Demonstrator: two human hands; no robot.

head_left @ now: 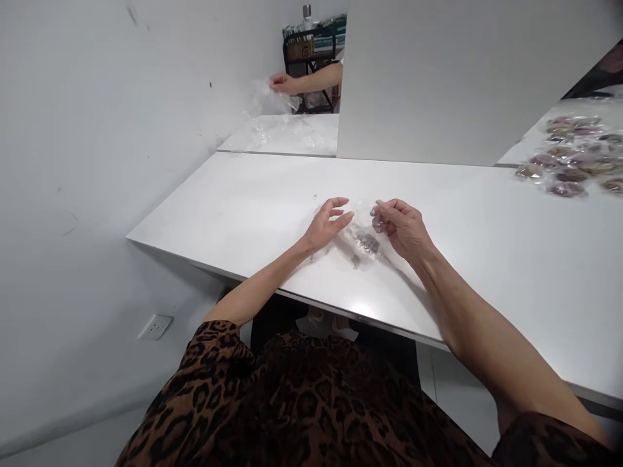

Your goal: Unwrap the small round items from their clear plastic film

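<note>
A clear plastic bag (pixel 366 250) with something small and dark purplish-grey in it lies on the white table in front of me. My left hand (pixel 329 224) is at the bag's left side, fingers curved and thumb held apart from them. Between the thumb and fingertips of my right hand (pixel 403 226) is a small purplish piece in clear wrapping (pixel 378 220), just above the bag's right side. What exactly the wrapping covers is too small to make out.
Several clear-wrapped pinkish and brown pieces (pixel 569 172) lie at the far right. An upright white panel (pixel 418 84) stands along the table's back. Beyond it, another person's hand (pixel 285 83) holds clear plastic. A white wall (pixel 97 130) borders the left side.
</note>
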